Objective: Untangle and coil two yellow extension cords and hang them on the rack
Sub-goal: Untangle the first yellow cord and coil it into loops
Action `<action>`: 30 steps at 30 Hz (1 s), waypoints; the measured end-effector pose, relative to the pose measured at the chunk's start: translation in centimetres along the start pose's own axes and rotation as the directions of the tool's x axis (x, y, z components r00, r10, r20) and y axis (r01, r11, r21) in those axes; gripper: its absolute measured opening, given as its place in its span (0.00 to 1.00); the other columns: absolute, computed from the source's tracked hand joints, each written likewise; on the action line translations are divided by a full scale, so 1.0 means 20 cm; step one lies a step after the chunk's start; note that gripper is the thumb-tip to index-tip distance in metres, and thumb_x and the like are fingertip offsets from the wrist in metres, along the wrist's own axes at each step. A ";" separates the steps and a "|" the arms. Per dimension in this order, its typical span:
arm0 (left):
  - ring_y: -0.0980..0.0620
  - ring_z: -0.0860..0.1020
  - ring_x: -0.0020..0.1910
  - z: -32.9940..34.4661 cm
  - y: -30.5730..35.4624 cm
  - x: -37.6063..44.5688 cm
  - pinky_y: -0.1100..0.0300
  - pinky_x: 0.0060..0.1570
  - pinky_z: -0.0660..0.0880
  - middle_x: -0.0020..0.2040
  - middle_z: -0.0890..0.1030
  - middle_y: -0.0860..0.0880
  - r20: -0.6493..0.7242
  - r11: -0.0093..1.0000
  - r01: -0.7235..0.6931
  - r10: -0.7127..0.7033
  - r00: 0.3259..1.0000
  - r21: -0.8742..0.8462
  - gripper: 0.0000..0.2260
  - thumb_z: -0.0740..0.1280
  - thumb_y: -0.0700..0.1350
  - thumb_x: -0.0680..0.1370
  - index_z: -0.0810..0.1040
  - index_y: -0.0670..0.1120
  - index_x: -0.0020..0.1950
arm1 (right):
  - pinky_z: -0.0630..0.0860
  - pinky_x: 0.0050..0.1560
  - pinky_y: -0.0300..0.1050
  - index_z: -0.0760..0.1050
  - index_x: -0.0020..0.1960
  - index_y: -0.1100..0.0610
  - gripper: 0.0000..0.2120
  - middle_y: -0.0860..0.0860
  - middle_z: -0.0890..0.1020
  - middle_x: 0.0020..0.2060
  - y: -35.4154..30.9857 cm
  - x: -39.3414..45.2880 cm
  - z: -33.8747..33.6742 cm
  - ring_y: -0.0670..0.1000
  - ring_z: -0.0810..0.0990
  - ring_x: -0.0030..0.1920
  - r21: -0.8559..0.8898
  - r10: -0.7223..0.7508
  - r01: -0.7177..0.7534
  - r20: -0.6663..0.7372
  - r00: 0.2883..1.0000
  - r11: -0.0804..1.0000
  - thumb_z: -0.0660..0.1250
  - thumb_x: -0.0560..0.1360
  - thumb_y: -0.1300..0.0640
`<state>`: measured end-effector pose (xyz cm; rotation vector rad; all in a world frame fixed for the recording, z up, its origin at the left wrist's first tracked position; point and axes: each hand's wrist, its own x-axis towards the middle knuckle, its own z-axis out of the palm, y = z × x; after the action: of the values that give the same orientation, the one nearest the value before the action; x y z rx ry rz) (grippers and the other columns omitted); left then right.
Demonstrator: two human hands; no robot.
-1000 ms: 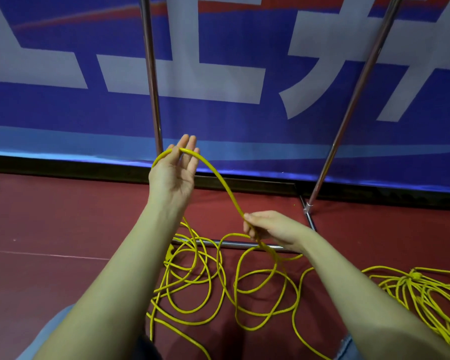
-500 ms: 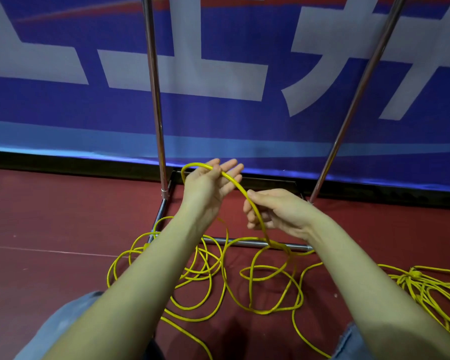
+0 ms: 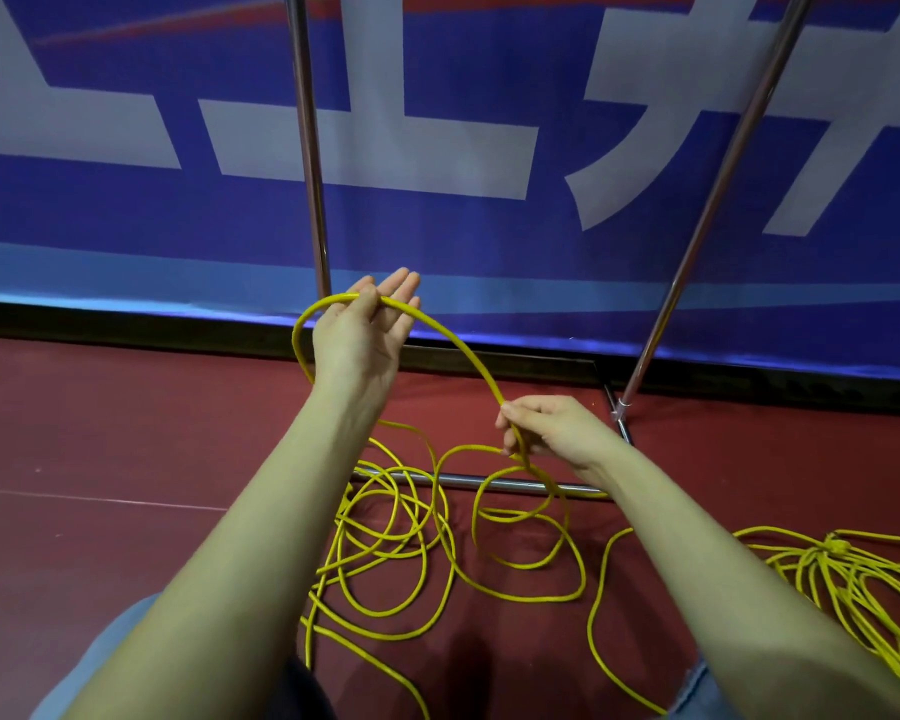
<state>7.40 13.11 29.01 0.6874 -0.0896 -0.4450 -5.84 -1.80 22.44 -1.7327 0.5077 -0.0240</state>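
A yellow extension cord (image 3: 453, 337) arches between my two hands. My left hand (image 3: 362, 340) is raised with its palm toward me, fingers nearly straight, and the thumb pins the cord's loop against them. Lower and to the right, my right hand (image 3: 552, 428) pinches the same cord just above the floor. The remainder of this cord lies in loose tangled loops (image 3: 401, 537) on the red floor under my forearms. A second yellow cord (image 3: 842, 563) lies bunched at the right edge. The metal rack (image 3: 307, 148) stands right behind my hands.
The rack's base bar (image 3: 458, 479) lies on the floor beneath the loops, and its right pole (image 3: 723, 163) slants upward. A blue banner with white letters (image 3: 437, 148) closes off the back. My knees in blue fabric (image 3: 105, 662) show at the bottom.
My hands came together half a second ago and have spread apart again. The left hand rose up and left with the loop; the right hand dropped lower along the cord.
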 end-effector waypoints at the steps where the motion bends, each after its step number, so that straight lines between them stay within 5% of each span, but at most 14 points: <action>1: 0.49 0.82 0.46 0.00 -0.02 0.00 0.55 0.50 0.78 0.48 0.81 0.42 0.005 0.999 0.028 -0.028 1.000 0.039 0.06 0.55 0.37 0.82 0.66 0.40 0.59 | 0.72 0.34 0.34 0.76 0.40 0.57 0.12 0.51 0.78 0.31 -0.02 -0.01 0.00 0.47 0.78 0.31 -0.012 0.004 -0.004 -0.018 1.000 1.000 0.60 0.80 0.57; 9: 0.42 0.81 0.48 0.06 -0.18 -0.10 0.52 0.47 0.78 0.48 0.80 0.38 0.111 0.952 0.282 -0.296 0.949 0.121 0.10 0.53 0.33 0.82 0.63 0.40 0.62 | 0.71 0.28 0.38 0.76 0.39 0.61 0.13 0.49 0.73 0.22 -0.24 -0.11 -0.01 0.46 0.70 0.21 0.213 -0.107 0.106 -0.008 0.994 0.971 0.61 0.79 0.56; 17: 0.41 0.81 0.51 0.10 -0.14 -0.12 0.51 0.43 0.81 0.47 0.80 0.36 0.197 0.974 0.226 -0.219 0.956 -0.011 0.05 0.52 0.36 0.83 0.67 0.40 0.54 | 0.78 0.33 0.41 0.77 0.40 0.62 0.16 0.53 0.78 0.26 -0.25 -0.12 0.00 0.50 0.77 0.26 0.339 -0.123 0.079 0.111 0.986 0.937 0.61 0.77 0.51; 24: 0.40 0.78 0.57 0.06 -0.01 -0.03 0.51 0.42 0.80 0.53 0.78 0.36 0.108 0.976 0.086 -0.066 0.992 -0.198 0.06 0.51 0.37 0.84 0.67 0.41 0.54 | 0.76 0.46 0.37 0.77 0.44 0.61 0.14 0.53 0.81 0.33 -0.06 -0.06 -0.04 0.48 0.80 0.37 0.166 -0.040 -0.009 0.290 0.956 0.986 0.60 0.75 0.51; 27: 0.38 0.76 0.61 0.02 -0.03 -0.02 0.53 0.42 0.79 0.58 0.76 0.35 0.044 0.980 0.069 -0.062 0.997 -0.187 0.10 0.51 0.38 0.84 0.66 0.40 0.63 | 0.73 0.42 0.34 0.77 0.42 0.59 0.13 0.50 0.79 0.31 0.01 -0.02 -0.04 0.45 0.77 0.35 -0.009 0.039 -0.038 0.221 0.974 0.999 0.59 0.80 0.55; 30: 0.44 0.78 0.60 -0.02 -0.05 0.00 0.56 0.42 0.80 0.62 0.76 0.38 0.023 0.987 0.111 -0.109 0.994 -0.115 0.11 0.53 0.40 0.84 0.68 0.36 0.62 | 0.71 0.34 0.35 0.76 0.39 0.60 0.15 0.49 0.75 0.27 0.02 -0.02 -0.03 0.46 0.72 0.30 -0.020 0.032 -0.028 0.207 0.978 0.999 0.59 0.80 0.55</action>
<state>7.14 12.64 28.11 0.5759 -0.0416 -0.5579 -6.54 -2.26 22.35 -1.7210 0.3811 0.1814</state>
